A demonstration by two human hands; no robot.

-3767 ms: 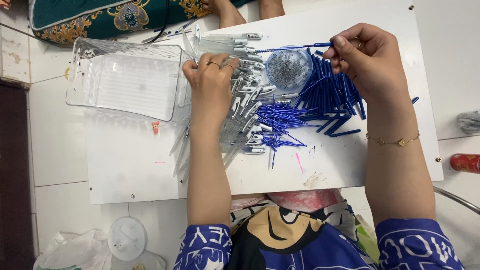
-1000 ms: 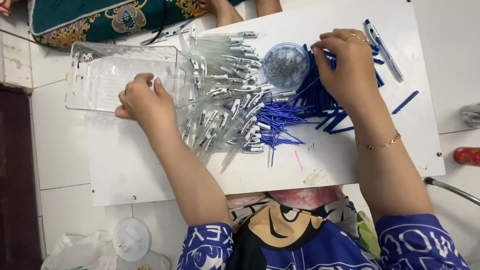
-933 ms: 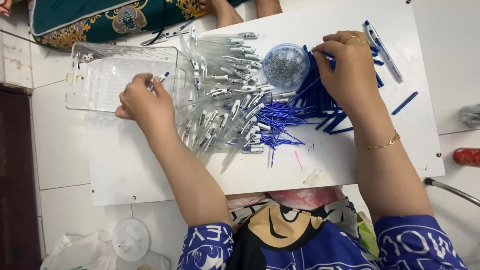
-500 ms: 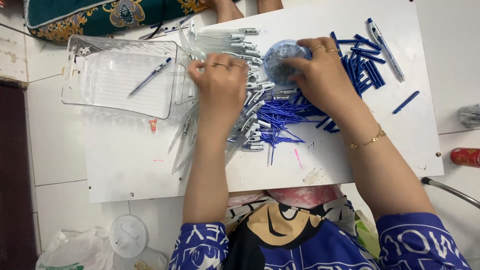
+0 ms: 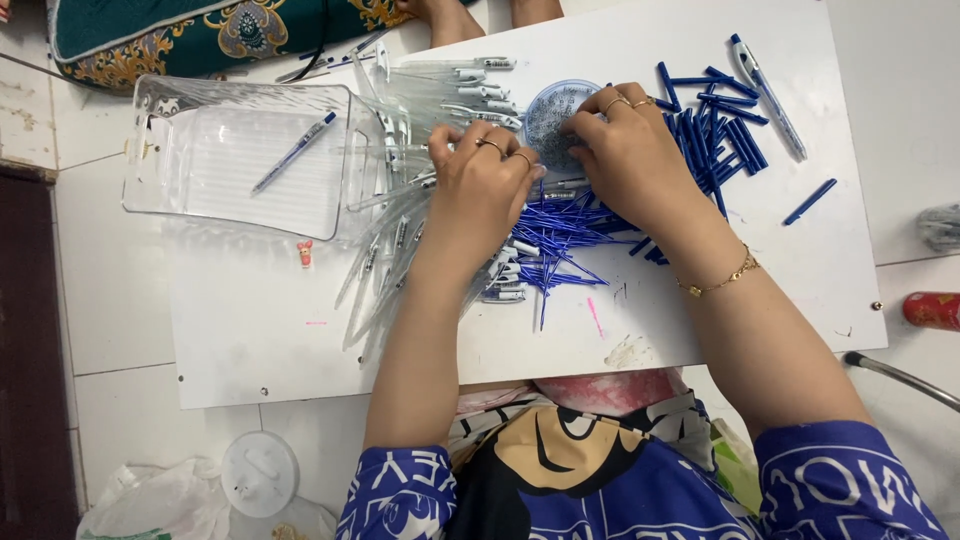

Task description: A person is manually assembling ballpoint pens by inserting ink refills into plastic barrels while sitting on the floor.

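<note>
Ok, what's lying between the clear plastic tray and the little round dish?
In the head view, a heap of clear pen barrels lies between the clear plastic tray and the round dish.

One clear plastic tray (image 5: 240,160) at nine o'clock — one finished pen (image 5: 293,152) inside; a second finished pen (image 5: 766,68) at two o'clock. One round clear dish (image 5: 552,115) at twelve. Clear barrels (image 5: 400,240), blue caps (image 5: 725,135), blue refills (image 5: 560,235) — heaps too dense to count.

a red can (image 5: 932,309) lies beside a white lid (image 5: 259,473).
</note>
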